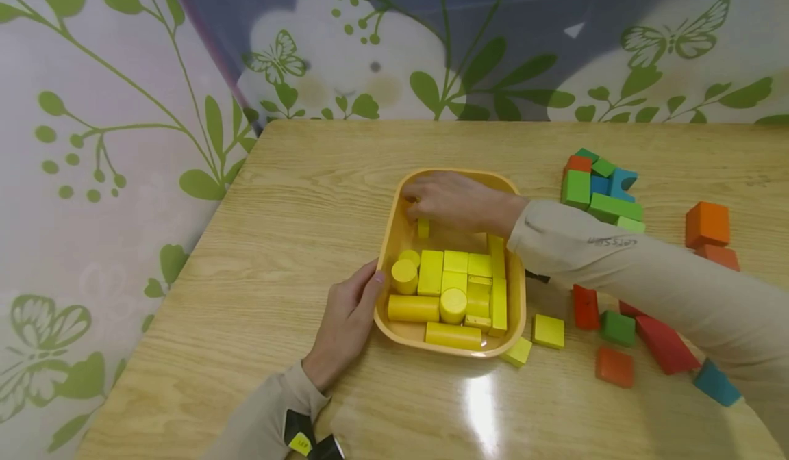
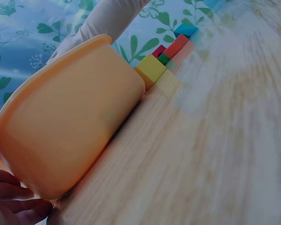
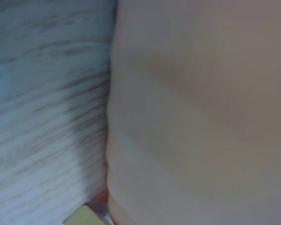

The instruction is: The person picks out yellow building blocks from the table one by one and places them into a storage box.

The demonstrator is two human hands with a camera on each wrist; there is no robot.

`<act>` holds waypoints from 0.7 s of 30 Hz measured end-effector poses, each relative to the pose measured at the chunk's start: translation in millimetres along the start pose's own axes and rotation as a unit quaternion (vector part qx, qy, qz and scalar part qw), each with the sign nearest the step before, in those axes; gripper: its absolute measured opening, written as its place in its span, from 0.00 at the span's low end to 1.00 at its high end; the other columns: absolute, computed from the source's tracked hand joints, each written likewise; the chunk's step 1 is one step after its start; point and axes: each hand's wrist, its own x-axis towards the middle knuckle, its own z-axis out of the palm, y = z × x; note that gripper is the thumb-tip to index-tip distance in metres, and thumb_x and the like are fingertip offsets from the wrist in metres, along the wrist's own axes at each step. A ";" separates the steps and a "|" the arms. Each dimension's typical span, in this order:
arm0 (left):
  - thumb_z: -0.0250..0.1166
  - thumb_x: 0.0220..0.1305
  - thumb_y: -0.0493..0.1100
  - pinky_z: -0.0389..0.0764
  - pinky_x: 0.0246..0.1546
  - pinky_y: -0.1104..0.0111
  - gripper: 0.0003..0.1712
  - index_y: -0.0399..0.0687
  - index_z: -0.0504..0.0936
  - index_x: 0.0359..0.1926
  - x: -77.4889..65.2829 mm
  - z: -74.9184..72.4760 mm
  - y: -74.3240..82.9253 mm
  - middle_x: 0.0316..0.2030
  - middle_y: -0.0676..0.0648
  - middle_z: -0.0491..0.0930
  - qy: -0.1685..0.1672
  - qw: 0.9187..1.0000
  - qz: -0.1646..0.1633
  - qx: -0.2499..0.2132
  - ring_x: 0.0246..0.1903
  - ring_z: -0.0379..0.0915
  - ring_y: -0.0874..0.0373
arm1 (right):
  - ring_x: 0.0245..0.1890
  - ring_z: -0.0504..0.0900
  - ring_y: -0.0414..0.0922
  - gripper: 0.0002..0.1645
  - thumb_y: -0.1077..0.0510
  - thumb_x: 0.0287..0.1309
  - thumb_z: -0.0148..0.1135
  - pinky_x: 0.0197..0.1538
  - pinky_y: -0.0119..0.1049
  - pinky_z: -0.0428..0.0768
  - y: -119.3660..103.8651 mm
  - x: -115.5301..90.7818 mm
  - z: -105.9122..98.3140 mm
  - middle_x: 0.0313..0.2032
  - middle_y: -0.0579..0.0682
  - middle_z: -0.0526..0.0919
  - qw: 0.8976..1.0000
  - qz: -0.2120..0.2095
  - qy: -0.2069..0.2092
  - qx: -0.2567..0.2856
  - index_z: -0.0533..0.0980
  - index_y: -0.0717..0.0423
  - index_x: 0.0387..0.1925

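A yellow-orange plastic bin (image 1: 455, 352) sits on the wooden table, holding several yellow blocks (image 1: 455, 261), both rectangular ones and cylinders. My left hand (image 1: 348, 320) grips its left side, thumb at the rim and fingers against the outer wall, which also fills much of the left wrist view. Inside, at the far left corner, my right hand (image 1: 453, 202) reaches down with bent fingers round a small yellow block (image 1: 423, 228), partly hidden under the hand. In the right wrist view, a blurred pale surface covers most of the picture.
Two yellow blocks lie outside the bin's near right corner, one a flat square (image 1: 548, 331). Farther right are red, green and blue blocks, among them a red wedge (image 1: 666, 343). A green and blue cluster (image 1: 607, 189) stands behind the right forearm, and orange blocks (image 1: 707, 224) sit beyond.
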 end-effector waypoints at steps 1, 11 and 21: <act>0.46 0.77 0.46 0.78 0.54 0.66 0.23 0.39 0.73 0.63 -0.1 0.1 -0.2 0.56 0.43 0.77 0.000 1.000 -0.001 0.000 0.56 0.74 0.59 | 0.41 0.74 0.48 0.12 0.70 0.60 0.58 0.48 0.42 0.78 -0.3 0.0 0.1 0.42 0.52 0.78 1.000 0.002 0.000 -0.003 0.83 0.52 0.36; 0.46 0.76 0.45 0.77 0.56 0.65 0.23 0.38 0.73 0.63 0.4 -0.4 1.0 0.56 0.42 0.77 0.003 1.000 -0.003 0.008 0.56 0.73 0.58 | 0.45 0.75 0.50 0.11 0.69 0.60 0.60 0.51 0.44 0.79 -2.1 0.3 0.0 0.46 0.54 0.78 0.999 0.032 -0.004 -0.022 0.83 0.52 0.37; 0.47 0.76 0.45 0.77 0.55 0.65 0.22 0.38 0.74 0.63 0.6 0.2 -0.3 0.56 0.43 0.78 0.003 1.000 -0.003 0.006 0.56 0.73 0.59 | 0.49 0.74 0.52 0.07 0.59 0.62 0.63 0.56 0.47 0.76 -6.5 -1.8 1.3 0.49 0.55 0.77 0.997 0.071 -0.014 0.035 0.82 0.53 0.41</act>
